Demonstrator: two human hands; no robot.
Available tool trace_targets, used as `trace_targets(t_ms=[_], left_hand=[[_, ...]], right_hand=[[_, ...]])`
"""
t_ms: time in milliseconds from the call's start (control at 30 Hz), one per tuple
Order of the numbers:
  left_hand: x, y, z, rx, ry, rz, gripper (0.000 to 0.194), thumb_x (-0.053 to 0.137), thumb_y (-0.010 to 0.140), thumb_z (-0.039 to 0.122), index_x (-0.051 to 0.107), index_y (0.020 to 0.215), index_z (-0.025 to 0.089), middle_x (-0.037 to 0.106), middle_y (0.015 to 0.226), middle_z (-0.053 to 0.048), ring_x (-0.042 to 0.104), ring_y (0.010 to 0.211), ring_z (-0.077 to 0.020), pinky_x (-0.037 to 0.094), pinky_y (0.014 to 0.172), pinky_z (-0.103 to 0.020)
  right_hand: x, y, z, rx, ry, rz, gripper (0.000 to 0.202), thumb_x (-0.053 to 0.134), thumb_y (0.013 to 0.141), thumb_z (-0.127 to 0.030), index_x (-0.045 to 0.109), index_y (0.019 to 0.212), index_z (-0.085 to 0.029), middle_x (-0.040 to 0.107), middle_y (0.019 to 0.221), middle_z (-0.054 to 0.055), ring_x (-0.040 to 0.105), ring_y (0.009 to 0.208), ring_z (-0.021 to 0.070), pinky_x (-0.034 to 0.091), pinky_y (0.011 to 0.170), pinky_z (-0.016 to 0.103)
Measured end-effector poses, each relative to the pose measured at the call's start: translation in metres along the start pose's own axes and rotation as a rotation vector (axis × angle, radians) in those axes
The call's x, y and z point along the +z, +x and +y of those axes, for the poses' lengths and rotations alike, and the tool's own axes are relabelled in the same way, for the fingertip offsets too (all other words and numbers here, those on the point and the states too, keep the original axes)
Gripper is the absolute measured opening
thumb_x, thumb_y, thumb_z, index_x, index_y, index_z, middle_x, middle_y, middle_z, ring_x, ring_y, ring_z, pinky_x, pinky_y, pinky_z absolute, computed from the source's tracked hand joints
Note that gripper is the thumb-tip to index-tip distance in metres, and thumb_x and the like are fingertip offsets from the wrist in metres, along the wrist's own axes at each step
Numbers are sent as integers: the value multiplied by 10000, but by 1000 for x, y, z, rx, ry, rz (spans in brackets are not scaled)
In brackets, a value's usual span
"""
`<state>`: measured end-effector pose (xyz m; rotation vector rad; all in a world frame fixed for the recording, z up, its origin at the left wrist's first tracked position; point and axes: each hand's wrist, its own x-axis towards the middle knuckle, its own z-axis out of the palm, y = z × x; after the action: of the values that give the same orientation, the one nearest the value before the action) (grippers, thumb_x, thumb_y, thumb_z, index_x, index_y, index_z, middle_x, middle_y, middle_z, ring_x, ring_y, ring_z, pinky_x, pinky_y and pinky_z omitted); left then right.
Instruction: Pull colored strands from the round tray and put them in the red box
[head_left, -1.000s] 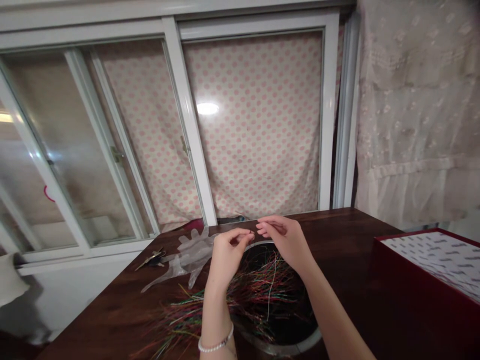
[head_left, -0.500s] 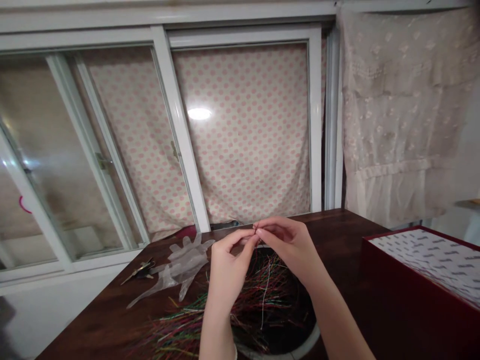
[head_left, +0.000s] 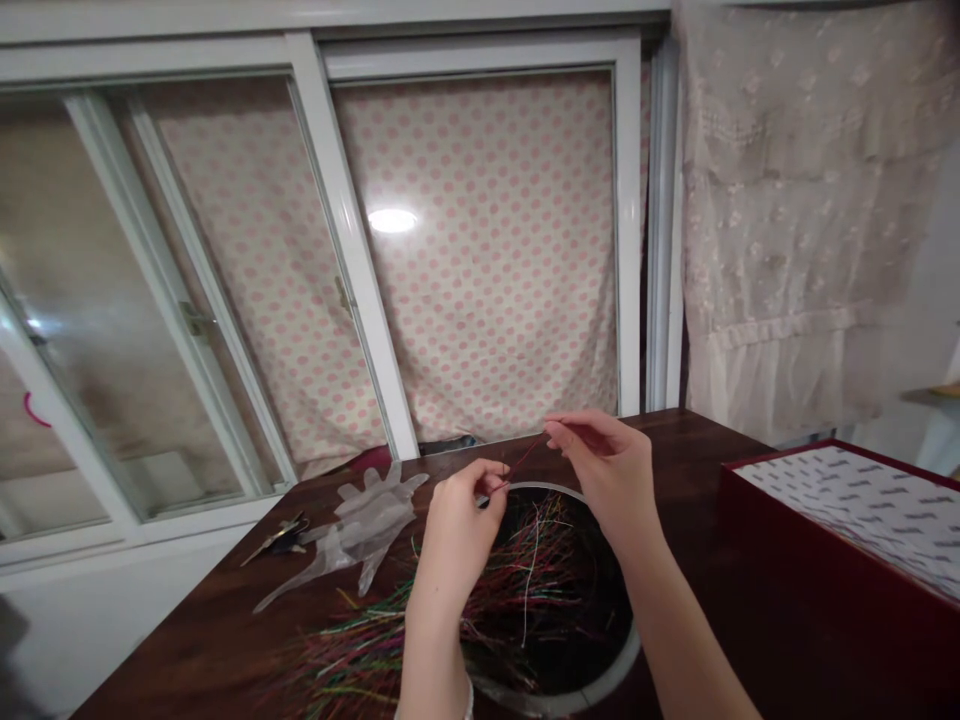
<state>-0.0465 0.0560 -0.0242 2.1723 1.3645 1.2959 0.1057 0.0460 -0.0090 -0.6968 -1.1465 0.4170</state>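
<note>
Between my two hands, above the far rim of a round dark tray (head_left: 611, 680) with a pale edge, a thin red strand (head_left: 527, 453) runs slantwise. My left hand (head_left: 469, 505) is closed, its fingertips pinching the strand's lower end. Higher and to the right, my right hand (head_left: 606, 462) pinches the other end between thumb and fingers. Below them, a loose bundle of thin multicoloured strands (head_left: 375, 640) lies across the tray and over its left side. A single white strand (head_left: 532, 575) rests on top of the bundle.
A crumpled clear plastic glove (head_left: 364, 525) and some keys (head_left: 279, 537) lie on the dark wooden table (head_left: 195, 625) at the left. At the right stands a dark red box (head_left: 817, 560) with patterned white paper. Windows and curtains are behind the table.
My hands were together at the fingertips and are now apart. The right hand has moved right and up, and the red strand now shows stretched between them.
</note>
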Motion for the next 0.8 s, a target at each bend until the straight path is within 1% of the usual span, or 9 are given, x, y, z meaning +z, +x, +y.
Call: trace_targets(t_ms=[67,133,200,233,267,333,433,600,800], left_hand=[[1,-1,-1,2,126,31,345,616,719,153,613,1063,170,687,984,-95,625,952,-258,429,916,-461],[2,-2,4,55,190,81,461,641,710,159,560,1163,192,639,1138,-101,552,1105,-276,279,1035,-535],[3,-4,13,124,148,70,454,638,738,199,546,1183,220,608,1203,-78,517,1156,-259,180,1081,-546],[4,-5,19,153,95,42,433,628,757,218,547,1182,233,607,1207,-64,522,1151,-245,177,1089,-535],[5,-6,24,172,29,17,401,610,778,230,554,1175,243,613,1199,-52,535,1135,-231,204,1089,-514],[6,-7,32,181,-122,-2,315,552,826,243,580,1140,247,640,1151,-41,582,1063,-203,332,1040,-448],[6,-7,36,147,-316,26,232,487,870,247,628,1052,221,683,1037,-45,638,917,-170,490,863,-324],[2,-9,35,85,-432,55,110,569,820,223,659,870,183,708,834,-27,652,742,-133,518,726,-236],[-3,-11,41,33,-530,62,73,595,795,205,657,811,170,687,703,-9,633,669,-112,509,677,-208]], right_hand=[[-3,2,1,-13,-23,17,32,669,729,-194,694,749,-195,694,693,6,622,598,118,517,594,247],[-5,3,1,2,-34,-11,37,667,730,-186,697,748,-198,694,694,3,626,609,118,519,604,246],[-6,3,-1,29,-30,-60,51,662,732,-176,700,754,-202,698,709,1,636,632,119,526,619,244],[-5,2,-2,40,-26,-87,58,659,733,-171,701,757,-203,699,717,2,641,646,121,530,626,245],[-4,1,-3,51,-16,-115,65,655,735,-167,703,760,-204,700,722,2,646,658,124,534,627,245],[-2,-1,-6,72,35,-169,73,649,739,-162,703,761,-206,701,726,2,655,670,127,545,619,241],[0,-4,-11,124,147,-221,72,651,740,-167,703,762,-211,701,728,-6,661,663,120,559,601,225],[-1,-5,-19,166,159,-211,74,653,735,-161,710,759,-202,698,701,-6,647,614,98,554,562,193],[-2,-4,-22,158,141,-211,73,652,736,-178,714,769,-197,696,685,6,648,625,111,561,575,216]])
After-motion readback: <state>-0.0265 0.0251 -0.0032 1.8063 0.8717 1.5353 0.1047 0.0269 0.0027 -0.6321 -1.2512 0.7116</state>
